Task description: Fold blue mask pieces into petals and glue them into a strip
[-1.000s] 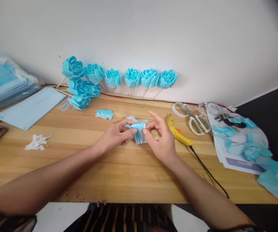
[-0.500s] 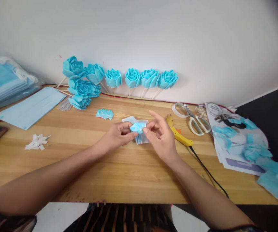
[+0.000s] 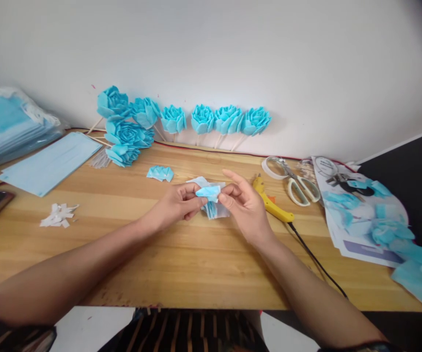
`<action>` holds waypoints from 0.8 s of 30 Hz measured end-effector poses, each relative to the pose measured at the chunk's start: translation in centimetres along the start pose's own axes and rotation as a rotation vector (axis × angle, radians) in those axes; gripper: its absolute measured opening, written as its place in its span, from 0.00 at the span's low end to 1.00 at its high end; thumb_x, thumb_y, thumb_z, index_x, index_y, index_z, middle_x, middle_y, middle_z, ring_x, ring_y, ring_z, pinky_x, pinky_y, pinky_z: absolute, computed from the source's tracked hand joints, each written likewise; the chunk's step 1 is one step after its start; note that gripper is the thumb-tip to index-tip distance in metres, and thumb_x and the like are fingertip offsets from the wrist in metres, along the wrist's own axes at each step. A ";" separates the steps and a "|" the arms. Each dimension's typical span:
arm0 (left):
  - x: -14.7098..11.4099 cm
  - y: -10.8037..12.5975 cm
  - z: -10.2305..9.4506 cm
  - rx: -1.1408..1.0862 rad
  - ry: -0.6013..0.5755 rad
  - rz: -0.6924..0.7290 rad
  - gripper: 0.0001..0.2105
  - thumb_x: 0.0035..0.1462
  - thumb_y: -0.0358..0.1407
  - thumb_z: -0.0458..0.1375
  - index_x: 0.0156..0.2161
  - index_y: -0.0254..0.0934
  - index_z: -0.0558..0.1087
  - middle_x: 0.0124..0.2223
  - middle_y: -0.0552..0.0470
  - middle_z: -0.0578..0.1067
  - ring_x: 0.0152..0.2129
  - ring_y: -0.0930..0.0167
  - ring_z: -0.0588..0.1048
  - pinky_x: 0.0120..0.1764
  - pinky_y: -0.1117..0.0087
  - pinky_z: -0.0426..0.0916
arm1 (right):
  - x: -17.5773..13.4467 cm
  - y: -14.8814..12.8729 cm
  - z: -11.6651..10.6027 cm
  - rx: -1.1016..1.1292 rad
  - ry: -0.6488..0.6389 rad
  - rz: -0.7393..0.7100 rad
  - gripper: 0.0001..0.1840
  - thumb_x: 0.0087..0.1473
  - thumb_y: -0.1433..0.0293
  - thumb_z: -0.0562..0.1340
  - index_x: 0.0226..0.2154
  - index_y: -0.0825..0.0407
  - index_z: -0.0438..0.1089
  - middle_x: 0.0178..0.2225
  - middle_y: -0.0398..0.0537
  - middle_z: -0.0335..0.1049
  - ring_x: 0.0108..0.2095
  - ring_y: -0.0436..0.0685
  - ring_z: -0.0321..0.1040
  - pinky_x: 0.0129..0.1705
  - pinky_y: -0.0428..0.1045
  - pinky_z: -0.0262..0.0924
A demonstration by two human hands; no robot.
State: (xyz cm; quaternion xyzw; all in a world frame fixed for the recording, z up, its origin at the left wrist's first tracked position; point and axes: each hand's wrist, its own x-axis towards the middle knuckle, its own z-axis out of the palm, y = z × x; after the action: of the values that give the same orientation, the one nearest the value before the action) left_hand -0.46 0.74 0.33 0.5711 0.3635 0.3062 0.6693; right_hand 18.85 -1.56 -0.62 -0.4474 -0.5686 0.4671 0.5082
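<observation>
Pinching a small, folded, light-blue fabric piece [image 3: 208, 192] at opposite ends with left hand [image 3: 178, 204] and right hand [image 3: 246, 210], over pleated blue-and-white fabric [image 3: 218, 210] on the light-brown wooden bench [image 3: 181, 259]: probably light, soft, easily creased, best gripped by those ends.

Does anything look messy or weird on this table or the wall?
A little: white scraps lie in a loose heap on the left of the table, messier than the flat blue sheets behind them. Small reddish marks spot the otherwise plain white wall.
</observation>
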 end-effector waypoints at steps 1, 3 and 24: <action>0.0 0.0 0.0 -0.002 0.003 0.001 0.12 0.53 0.41 0.63 0.31 0.36 0.66 0.16 0.63 0.62 0.14 0.81 0.55 0.20 0.77 0.49 | 0.0 0.0 0.0 -0.006 0.007 -0.011 0.27 0.55 0.67 0.67 0.57 0.45 0.66 0.28 0.38 0.72 0.30 0.50 0.69 0.35 0.49 0.66; 0.1 0.0 0.0 0.001 0.006 0.002 0.12 0.53 0.41 0.62 0.31 0.36 0.66 0.16 0.63 0.62 0.14 0.81 0.55 0.20 0.77 0.49 | -0.1 -0.1 0.1 -0.041 0.043 -0.060 0.29 0.54 0.69 0.67 0.57 0.45 0.65 0.29 0.38 0.72 0.32 0.51 0.70 0.37 0.50 0.68; 0.1 -0.2 -0.1 -0.017 0.037 -0.009 0.14 0.54 0.44 0.62 0.34 0.35 0.68 0.17 0.62 0.63 0.14 0.80 0.55 0.20 0.76 0.49 | 0.2 -0.5 -0.6 -0.003 0.108 -0.065 0.20 0.61 0.67 0.62 0.55 0.45 0.66 0.32 0.40 0.74 0.36 0.52 0.72 0.46 0.52 0.69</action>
State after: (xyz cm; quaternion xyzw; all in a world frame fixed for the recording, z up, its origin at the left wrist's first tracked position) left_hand -0.52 0.82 0.08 0.5582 0.3759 0.3167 0.6685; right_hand 19.42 -1.42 -0.10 -0.4542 -0.5552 0.4245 0.5524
